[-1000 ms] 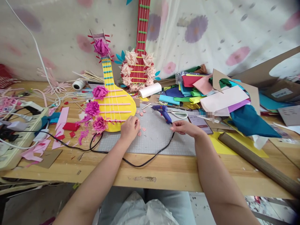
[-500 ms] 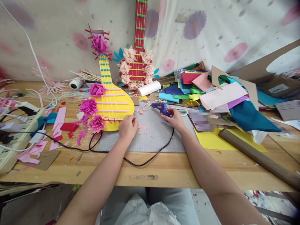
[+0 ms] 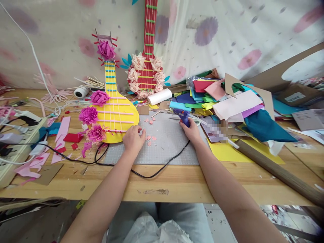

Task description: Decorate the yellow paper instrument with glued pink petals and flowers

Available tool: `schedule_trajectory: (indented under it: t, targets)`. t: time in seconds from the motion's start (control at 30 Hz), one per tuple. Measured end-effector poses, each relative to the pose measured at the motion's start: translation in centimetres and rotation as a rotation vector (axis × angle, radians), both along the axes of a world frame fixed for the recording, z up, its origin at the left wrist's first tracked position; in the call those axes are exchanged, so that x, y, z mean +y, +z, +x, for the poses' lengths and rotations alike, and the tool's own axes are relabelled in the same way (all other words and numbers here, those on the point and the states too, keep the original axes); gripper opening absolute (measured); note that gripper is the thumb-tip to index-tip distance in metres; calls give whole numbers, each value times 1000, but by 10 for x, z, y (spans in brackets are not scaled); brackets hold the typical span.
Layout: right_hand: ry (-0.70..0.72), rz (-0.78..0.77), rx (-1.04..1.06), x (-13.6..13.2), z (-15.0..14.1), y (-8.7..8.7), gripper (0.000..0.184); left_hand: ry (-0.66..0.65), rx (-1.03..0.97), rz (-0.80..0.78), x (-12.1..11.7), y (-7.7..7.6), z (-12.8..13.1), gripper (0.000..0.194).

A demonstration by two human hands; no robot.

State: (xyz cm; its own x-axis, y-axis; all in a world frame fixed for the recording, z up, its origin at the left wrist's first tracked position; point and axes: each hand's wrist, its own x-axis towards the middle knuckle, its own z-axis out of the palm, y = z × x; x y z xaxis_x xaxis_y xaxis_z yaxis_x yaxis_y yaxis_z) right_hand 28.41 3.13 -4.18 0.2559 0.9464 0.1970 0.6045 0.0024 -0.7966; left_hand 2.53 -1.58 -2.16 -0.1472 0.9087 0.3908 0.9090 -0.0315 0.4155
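Note:
My left hand (image 3: 134, 140) is at the lower right edge of a yellow paper lute (image 3: 128, 116), its fingers loosely bent, thumb apart, and nothing visible between them. Pink and magenta paper flowers (image 3: 96, 132) decorate the lute's left side, and thin strings run down its front. In my right hand (image 3: 191, 131) is a blue hot glue gun (image 3: 182, 114), nozzle pointing left, with a pale glue stick (image 3: 217, 131) reaching out behind it. Small pink paper petals (image 3: 149, 138) lie on the grey cutting mat (image 3: 164, 153) between my hands.
A red paper lute (image 3: 146, 74) with pale flowers leans at the back. Coloured paper (image 3: 235, 104) is heaped on the right, beside a brown tube (image 3: 273, 168). A power strip (image 3: 27, 152) stands left; the black cord (image 3: 152, 177) loops along the mat's front. Scissors (image 3: 196, 120) lie behind my right hand.
The yellow lute's body has slid left along with my left hand, whose fingers have loosened. My right hand has raised and turned the glue gun, showing the stick at its back.

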Motion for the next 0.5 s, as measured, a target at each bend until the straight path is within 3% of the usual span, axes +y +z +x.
schedule_trajectory:
  t: [0.23, 0.4, 0.5]
  targets:
    - [185, 20, -144, -5, -2, -3, 30, -116, -31, 41, -2, -1, 2, 14]
    - [175, 47, -213, -3, -4, -6, 27, -132, -62, 83, -1, -5, 0, 12]
    - [154, 48, -235, -4, -3, -5, 30, -129, -105, 165, -1, 0, -2, 14]
